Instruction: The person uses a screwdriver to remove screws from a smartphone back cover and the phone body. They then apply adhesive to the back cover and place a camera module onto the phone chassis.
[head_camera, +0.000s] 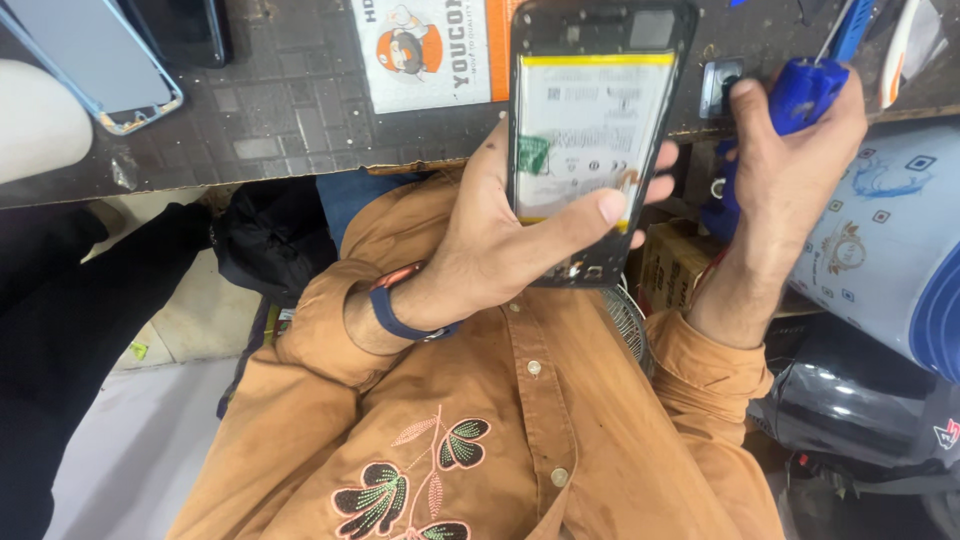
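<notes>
Nearest the camera is the person's orange-brown shirt (520, 430), buttoned down the front with a flower stitched on the chest. A dark blue wristband (392, 305) circles the left wrist just above it.

The left hand (500, 235) is closed around an opened phone (590, 140), held upright in the air in front of the chest and short of the surface's near edge. The thumb lies across the lower part of the phone's exposed inside, and the fingertips wrap round its far side. The back cover is off, showing a pale battery (580, 135) with a yellow strip along its top and dark frame all round.

To the right, well apart from the phone, the right hand (790, 170) is clenched around a blue tool handle (808, 92), with the index finger stretched up along it. The tool's working end is hidden behind the hand. This hand sits at the near edge of the surface, towards its right end.

Farther off, the dark gridded surface (280, 110) carries a printed white-and-orange card (430, 50) just behind the phone. A pale blue phone shell (95, 60) lies near the left end.
</notes>
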